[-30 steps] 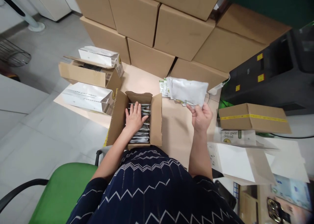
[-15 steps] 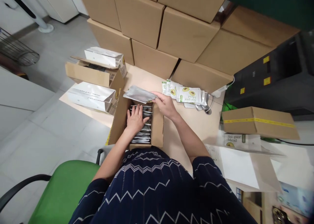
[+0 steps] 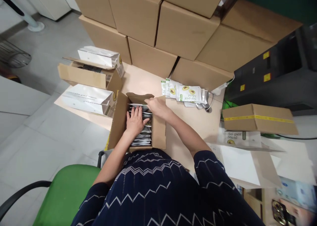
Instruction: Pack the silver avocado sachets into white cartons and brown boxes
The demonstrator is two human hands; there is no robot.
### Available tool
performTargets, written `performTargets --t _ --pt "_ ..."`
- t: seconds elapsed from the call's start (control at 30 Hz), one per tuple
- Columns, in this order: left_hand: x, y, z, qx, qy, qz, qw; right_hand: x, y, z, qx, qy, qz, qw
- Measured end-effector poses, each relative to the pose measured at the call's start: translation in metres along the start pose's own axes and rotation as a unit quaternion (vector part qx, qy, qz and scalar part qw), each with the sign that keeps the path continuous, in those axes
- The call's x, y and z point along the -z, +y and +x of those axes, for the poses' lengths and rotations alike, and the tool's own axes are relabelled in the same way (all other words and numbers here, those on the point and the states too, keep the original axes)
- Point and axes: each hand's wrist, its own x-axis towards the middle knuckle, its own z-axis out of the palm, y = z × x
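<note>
1. Packets (image 3: 143, 137), flat, silvery-edged: a row packed on edge inside the open carton (image 3: 158, 131), directly before you.
2. Your left hand (image 3: 135, 122): palm down on the packets in the carton, fingers spread, gripping nothing.
3. Your right hand (image 3: 158, 107): at the carton's far right corner, fingers curled together; whether they pinch a packet, you cannot tell from this view.
4. Table (image 3: 175, 133), pale: under the carton.
5. Loose pouches (image 3: 189, 93), avocado print, overlapping: right of the carton and beyond it.
6. White boxes (image 3: 86, 98), two, with an open brown box (image 3: 83, 75) between: left of the carton.
7. Big boxes (image 3: 187, 32), stacked: behind the carton.
8. Yellow-taped box (image 3: 257, 118): well right of the carton.
9. Green chair (image 3: 66, 193): left of the carton, nearer you.
</note>
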Motion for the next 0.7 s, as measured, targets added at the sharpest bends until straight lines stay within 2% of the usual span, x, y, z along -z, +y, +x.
performTargets --t 0.13,0.23,0.37,0.47,0.6,0.7 --pt "0.0 -0.001 0.001 -0.012 0.001 0.014 1.0 0.005 -0.017 0.018 0.042 -0.042 -0.01 0.998" --pt "0.001 -0.001 0.0 -0.013 0.001 0.019 1.0 0.004 -0.024 0.038 0.04 -0.086 -0.031 0.995" --pt "0.002 0.0 0.0 -0.008 -0.011 0.014 1.0 -0.006 -0.025 0.066 0.044 -0.131 -0.054 0.989" --pt "0.002 0.0 -0.001 -0.002 -0.014 0.002 1.0 -0.015 -0.021 0.08 0.045 -0.132 -0.058 0.989" --pt "0.001 -0.002 -0.004 -0.002 -0.009 -0.02 1.0 -0.02 -0.016 0.08 0.038 -0.137 -0.046 0.989" --pt "0.005 -0.005 -0.015 -0.006 0.018 -0.043 0.999 -0.011 -0.014 0.067 0.022 -0.147 -0.031 0.988"
